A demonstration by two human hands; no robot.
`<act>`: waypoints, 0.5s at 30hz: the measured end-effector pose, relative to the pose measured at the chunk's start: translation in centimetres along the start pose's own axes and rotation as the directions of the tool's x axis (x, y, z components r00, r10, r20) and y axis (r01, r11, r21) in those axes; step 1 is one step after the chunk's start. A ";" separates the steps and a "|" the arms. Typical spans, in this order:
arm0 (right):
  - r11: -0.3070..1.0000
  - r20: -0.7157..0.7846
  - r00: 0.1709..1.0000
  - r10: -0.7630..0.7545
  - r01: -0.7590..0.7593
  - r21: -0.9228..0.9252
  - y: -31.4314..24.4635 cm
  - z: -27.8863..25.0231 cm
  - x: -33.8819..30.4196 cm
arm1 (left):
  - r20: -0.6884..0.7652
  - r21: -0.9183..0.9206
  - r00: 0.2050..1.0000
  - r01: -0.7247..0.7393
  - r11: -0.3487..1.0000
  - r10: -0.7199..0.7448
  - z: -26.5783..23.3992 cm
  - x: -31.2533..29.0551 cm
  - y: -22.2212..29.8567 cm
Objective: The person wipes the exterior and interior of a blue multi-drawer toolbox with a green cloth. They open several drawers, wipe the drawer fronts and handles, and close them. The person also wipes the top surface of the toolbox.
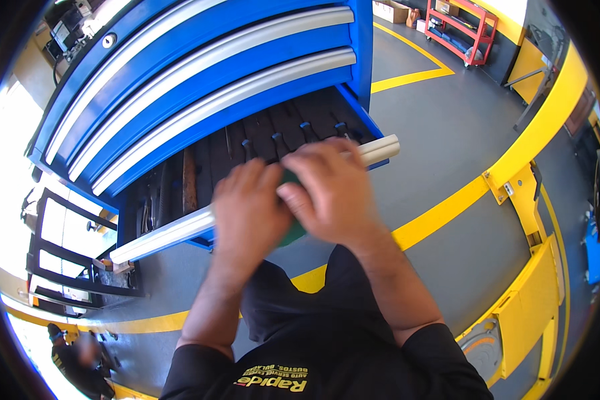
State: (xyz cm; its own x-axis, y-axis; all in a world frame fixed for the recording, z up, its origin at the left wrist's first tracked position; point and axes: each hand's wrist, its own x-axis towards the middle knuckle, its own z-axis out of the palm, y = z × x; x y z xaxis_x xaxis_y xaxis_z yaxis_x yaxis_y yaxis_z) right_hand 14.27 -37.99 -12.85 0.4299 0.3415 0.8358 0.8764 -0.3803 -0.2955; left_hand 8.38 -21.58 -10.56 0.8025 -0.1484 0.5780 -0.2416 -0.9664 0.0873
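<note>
A blue tool cabinet (213,87) stands before me, its lowest visible drawer (210,150) pulled out. My left hand (250,207) and my right hand (330,187) are close together over the drawer's pale front edge (167,233), both slightly blurred. Their fingers curl around a green thing (293,233), mostly hidden between and under the palms; I cannot tell its kind. Beyond my hands, several dark-handled tools with blue ends (278,141) lie in the dark-lined drawer. A brown, worn-looking long tool (189,183) lies toward its left side, with metal tools beside it.
A yellow lift structure (527,287) rises at right, near yellow floor lines (440,213). A red shelf cart (460,33) stands at far right. To the left is a black metal frame (40,247); another person (77,363) is at lower left.
</note>
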 end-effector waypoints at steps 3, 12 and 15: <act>0.992 -0.222 0.971 0.085 -0.104 -0.074 2.4 -3.1 0.0 | -0.113 -0.096 0.993 -0.030 0.995 0.019 4.7 4.0 5.2; 0.969 -0.201 0.948 0.245 -0.247 0.015 3.1 -1.0 2.5 | -0.123 0.051 0.992 -0.022 0.998 0.028 10.4 7.6 6.9; 0.990 -0.091 0.988 0.125 -0.118 0.080 1.2 2.4 3.5 | -0.137 0.006 0.991 0.006 1.000 -0.005 6.3 3.8 0.7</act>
State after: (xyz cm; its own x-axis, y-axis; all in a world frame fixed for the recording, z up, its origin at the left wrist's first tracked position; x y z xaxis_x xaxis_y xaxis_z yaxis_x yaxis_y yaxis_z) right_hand 17.35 -35.19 -11.33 0.5144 0.2113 0.8311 0.8342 -0.3479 -0.4279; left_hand 14.71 -24.13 -13.36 0.7210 -0.1137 0.6835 -0.2337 -0.9686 0.0853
